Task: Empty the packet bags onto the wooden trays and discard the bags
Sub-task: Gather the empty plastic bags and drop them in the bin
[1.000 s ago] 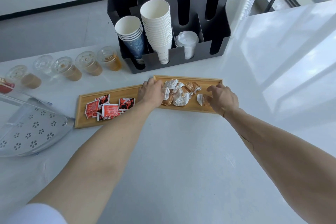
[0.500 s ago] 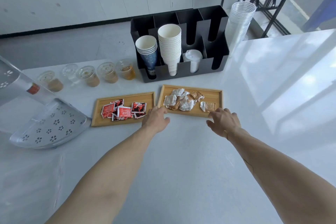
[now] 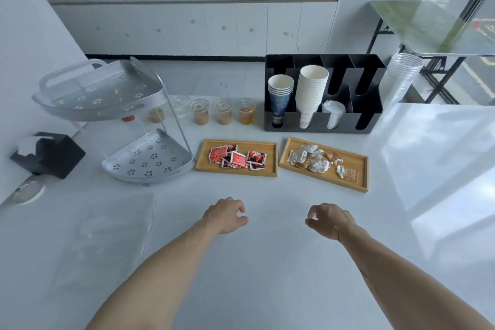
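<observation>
Two wooden trays lie side by side on the white counter. The left tray (image 3: 270,159) carries several red packets (image 3: 237,157). On the right tray (image 3: 359,169) lie several white and brown packets (image 3: 316,159). A clear plastic bag (image 3: 112,225) lies flat on the counter at the left, faint against the surface. My left hand (image 3: 226,215) and my right hand (image 3: 330,220) hover above the counter in front of the trays, fingers loosely curled, holding nothing.
A black cup organiser (image 3: 324,94) with paper cups stands behind the trays, clear cups (image 3: 403,72) beside it. Several lidded sample cups (image 3: 223,112) line the back. A two-tier perforated rack (image 3: 120,126) and a black napkin holder (image 3: 51,153) stand at the left.
Both hands have drawn back from the right tray toward me and now hover over bare counter. The view has pulled back and tilted up, showing more of the room.
</observation>
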